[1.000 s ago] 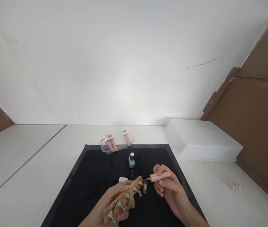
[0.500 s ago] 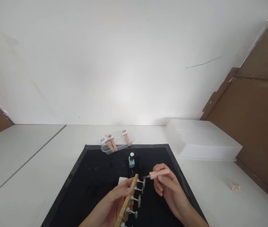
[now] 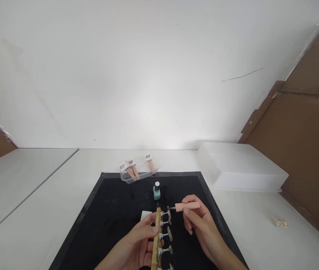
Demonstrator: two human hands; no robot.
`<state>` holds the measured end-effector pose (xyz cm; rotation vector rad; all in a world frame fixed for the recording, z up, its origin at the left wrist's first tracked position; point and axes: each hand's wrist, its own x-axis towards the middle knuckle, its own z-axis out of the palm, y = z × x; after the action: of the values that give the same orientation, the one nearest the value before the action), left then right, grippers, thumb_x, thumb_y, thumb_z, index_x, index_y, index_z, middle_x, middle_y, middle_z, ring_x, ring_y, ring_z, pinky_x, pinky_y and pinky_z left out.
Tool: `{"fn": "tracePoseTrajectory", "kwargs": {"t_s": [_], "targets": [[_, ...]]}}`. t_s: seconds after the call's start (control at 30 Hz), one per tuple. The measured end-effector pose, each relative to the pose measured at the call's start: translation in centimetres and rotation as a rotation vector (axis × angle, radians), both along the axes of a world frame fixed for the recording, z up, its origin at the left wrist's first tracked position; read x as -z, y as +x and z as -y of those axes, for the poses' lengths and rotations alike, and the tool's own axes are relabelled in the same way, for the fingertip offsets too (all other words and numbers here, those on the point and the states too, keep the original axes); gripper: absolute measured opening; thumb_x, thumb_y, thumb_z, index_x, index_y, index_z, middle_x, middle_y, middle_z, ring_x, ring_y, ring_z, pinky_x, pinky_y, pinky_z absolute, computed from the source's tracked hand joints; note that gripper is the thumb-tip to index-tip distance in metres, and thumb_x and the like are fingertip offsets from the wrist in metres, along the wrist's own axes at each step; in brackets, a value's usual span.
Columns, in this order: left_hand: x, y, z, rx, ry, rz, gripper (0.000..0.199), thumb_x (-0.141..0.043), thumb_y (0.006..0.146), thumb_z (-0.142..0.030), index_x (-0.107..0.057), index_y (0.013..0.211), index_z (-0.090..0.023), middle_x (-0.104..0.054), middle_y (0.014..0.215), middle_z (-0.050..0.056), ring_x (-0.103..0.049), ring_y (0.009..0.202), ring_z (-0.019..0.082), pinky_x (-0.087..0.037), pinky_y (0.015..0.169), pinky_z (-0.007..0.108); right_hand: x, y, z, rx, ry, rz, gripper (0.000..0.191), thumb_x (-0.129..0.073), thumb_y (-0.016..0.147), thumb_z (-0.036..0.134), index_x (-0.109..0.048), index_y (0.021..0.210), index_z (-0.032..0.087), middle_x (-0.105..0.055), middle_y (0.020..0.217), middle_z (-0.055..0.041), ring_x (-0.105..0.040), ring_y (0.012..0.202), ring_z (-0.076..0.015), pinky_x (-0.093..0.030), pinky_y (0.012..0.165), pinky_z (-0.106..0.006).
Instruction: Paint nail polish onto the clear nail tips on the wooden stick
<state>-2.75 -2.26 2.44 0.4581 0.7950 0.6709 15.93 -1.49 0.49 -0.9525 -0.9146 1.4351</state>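
White tags (image 3: 148, 156), purple print (image 3: 123, 166), none readable

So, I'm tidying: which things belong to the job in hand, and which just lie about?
Probably the job:
yellowish wooden strip with metal posts, left hand
pink cylindrical wand, right hand

Probably lying about:
whitish plastic box
cream curled pieces
teal squarish bottle and pink labelled tubes, possibly needed

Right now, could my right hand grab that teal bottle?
Probably not easily: the right hand is holding the pink-handled tool, though nothing visible seems to block the teal bottle itself.
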Motion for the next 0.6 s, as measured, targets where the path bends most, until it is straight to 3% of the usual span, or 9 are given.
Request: {"fn": "tracePoseTrajectory", "kwargs": {"t_s": [0.6], "targets": [[-0.07,0.07,-0.09,-0.026,-0.015,-0.014,0.033,-0.06,0.073,-0.019,-0.053,0.105,-0.017,-0.062,0.07,0.001,-0.055,0.053,0.008,-0.041,0.053,0.02,-0.24,-0.11,-0.09,-0.043,-0.014,0.095,0.018,-0.067,0.073,0.031,-0.055,0.074,0.018,-0.039,0.05,0.0076,-0.031,0.045,-0.0081,-0.028,0.043,-0.02]]}}
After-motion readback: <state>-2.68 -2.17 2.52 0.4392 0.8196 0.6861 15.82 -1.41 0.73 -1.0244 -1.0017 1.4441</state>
